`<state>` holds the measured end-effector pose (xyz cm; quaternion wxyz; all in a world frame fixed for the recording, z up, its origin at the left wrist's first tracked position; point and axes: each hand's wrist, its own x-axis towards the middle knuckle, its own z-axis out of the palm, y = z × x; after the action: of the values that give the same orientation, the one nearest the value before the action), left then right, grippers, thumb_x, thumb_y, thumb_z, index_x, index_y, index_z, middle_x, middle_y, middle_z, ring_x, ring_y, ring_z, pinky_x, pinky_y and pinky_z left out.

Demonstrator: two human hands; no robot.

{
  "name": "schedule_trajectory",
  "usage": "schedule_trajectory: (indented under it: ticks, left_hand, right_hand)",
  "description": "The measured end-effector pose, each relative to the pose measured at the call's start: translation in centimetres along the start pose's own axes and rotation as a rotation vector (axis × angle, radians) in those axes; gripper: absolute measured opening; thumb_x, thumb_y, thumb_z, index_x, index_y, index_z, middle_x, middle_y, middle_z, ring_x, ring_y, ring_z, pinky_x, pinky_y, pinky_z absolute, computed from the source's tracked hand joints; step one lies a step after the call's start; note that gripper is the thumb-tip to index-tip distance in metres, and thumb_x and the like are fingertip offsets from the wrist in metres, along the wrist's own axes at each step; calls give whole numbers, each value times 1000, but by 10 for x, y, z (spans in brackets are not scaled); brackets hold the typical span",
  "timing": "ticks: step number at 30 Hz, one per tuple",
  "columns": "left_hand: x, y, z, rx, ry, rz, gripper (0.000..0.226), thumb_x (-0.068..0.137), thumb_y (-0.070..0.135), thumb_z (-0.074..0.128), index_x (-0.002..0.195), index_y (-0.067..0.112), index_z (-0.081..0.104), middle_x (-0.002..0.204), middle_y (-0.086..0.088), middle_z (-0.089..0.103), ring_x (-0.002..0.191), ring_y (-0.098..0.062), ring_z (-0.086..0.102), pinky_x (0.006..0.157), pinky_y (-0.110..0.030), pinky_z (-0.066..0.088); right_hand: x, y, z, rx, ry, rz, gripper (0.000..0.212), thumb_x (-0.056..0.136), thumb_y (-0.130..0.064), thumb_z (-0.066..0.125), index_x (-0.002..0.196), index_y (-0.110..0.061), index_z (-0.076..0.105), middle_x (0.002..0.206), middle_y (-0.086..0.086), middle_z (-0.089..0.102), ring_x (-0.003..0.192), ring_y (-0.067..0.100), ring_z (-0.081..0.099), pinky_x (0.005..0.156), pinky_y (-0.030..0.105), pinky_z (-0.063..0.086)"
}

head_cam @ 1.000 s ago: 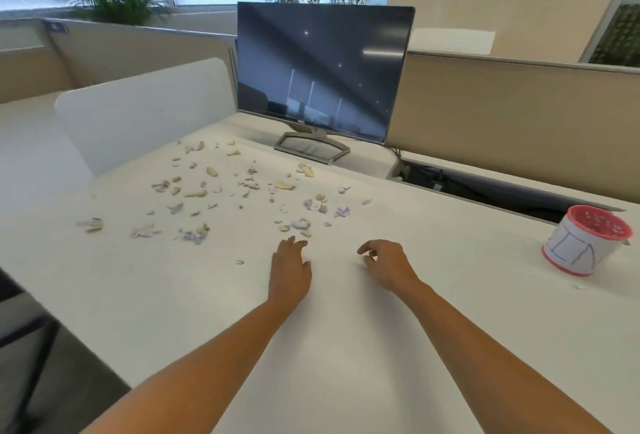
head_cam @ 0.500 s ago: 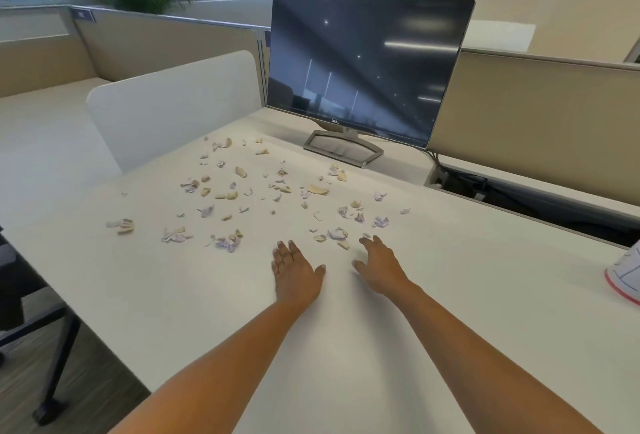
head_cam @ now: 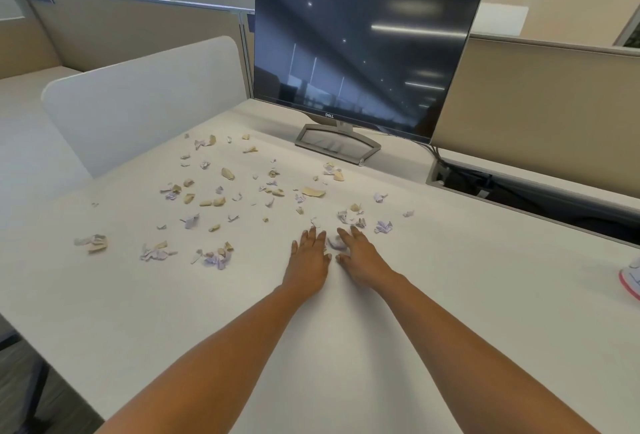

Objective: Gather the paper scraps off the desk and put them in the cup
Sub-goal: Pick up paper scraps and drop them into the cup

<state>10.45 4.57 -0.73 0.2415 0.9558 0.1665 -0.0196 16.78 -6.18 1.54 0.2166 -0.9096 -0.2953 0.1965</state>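
Observation:
Several small paper scraps (head_cam: 221,201), tan and pale lilac, lie scattered across the white desk (head_cam: 173,295) in front of the monitor. My left hand (head_cam: 309,258) rests flat on the desk, fingers spread, at the near edge of the scatter. Close beside it, my right hand (head_cam: 360,255) is also flat and open, with a lilac scrap (head_cam: 335,243) lying between the two hands. Only the red-rimmed base of the white cup (head_cam: 632,281) shows, at the far right edge of the view.
A dark monitor (head_cam: 360,52) on a grey stand (head_cam: 337,142) stands at the back of the desk. A white divider panel (head_cam: 138,101) runs along the left. A cable trough (head_cam: 502,187) opens at the back right. Beige partitions enclose the desk.
Both hands have slid forward and closer together, reaching the nearest scraps. The view has swung left, so the cup has slipped to the right edge.

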Motion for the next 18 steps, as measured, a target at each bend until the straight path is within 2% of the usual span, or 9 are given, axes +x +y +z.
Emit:
schedule_trajectory:
  ticks: [6, 9, 10, 11, 12, 13, 14, 16, 18]
  left_hand:
    - [-2, -3, 6, 52, 35, 40, 45, 102, 13, 21, 147, 13, 23, 158, -6, 14, 147, -18, 7, 119, -31, 6]
    - [-4, -2, 8, 84, 43, 27, 44, 101, 13, 22, 144, 12, 30, 156, -6, 21, 146, -18, 15, 117, -29, 14]
    - [-5, -2, 8, 93, 51, 30, 43, 101, 13, 23, 143, 11, 33, 155, -6, 24, 145, -18, 19, 116, -28, 16]
    - [-7, -1, 7, 107, 59, 36, 42, 101, 14, 24, 141, 10, 36, 154, -7, 28, 143, -18, 24, 115, -28, 19]
    - [-9, 0, 6, 120, 75, 42, 41, 100, 14, 26, 138, 9, 42, 151, -8, 33, 141, -19, 30, 114, -28, 22]
    - [-11, 2, 5, 128, 94, 40, 40, 99, 13, 28, 132, 7, 49, 146, -10, 42, 136, -21, 38, 111, -29, 27]
    - [-12, 4, 4, 134, 108, 32, 37, 98, 11, 31, 123, 3, 56, 137, -12, 51, 128, -23, 46, 107, -31, 33]
    - [-15, 9, 1, 154, 109, 11, 26, 94, 5, 36, 96, -3, 60, 109, -21, 61, 111, -31, 57, 93, -38, 42]
    - [-22, 14, -1, 218, 107, 26, 19, 90, -1, 38, 79, 5, 52, 90, -17, 59, 96, -33, 61, 81, -38, 45]
  right_hand:
    - [-2, 4, 9, -30, -4, -80, 45, 101, -13, 26, 146, -16, 26, 156, 7, 19, 145, 24, 12, 117, 31, 12]
    - [-8, 14, 13, -30, 57, -112, 40, 101, -20, 31, 139, -10, 41, 148, 7, 35, 139, 18, 27, 113, 27, 19]
    - [-11, 15, 14, 48, 81, -101, 37, 100, -23, 35, 128, -8, 52, 136, 7, 48, 130, 17, 38, 109, 28, 26]
    - [-13, 17, 15, 100, 101, -79, 30, 98, -24, 37, 105, -8, 61, 113, 5, 58, 113, 17, 48, 99, 30, 34]
    - [-16, 17, 15, 116, 120, -67, 28, 97, -21, 39, 80, -7, 57, 87, 3, 55, 93, 19, 49, 85, 32, 37]
    - [-19, 17, 14, 96, 143, -55, 31, 97, -16, 39, 68, -8, 46, 73, 3, 46, 81, 19, 43, 75, 33, 36]
    - [-21, 19, 14, 46, 161, -60, 30, 95, -12, 38, 66, -7, 42, 70, 6, 42, 78, 19, 38, 71, 34, 34]
    - [-30, 21, 14, -47, 194, -104, 23, 92, -4, 39, 72, -4, 50, 77, 12, 50, 80, 18, 35, 69, 33, 34]
    - [-37, 26, 13, -74, 185, -104, 20, 88, 0, 40, 77, 0, 56, 86, 15, 59, 81, 17, 34, 68, 31, 31]
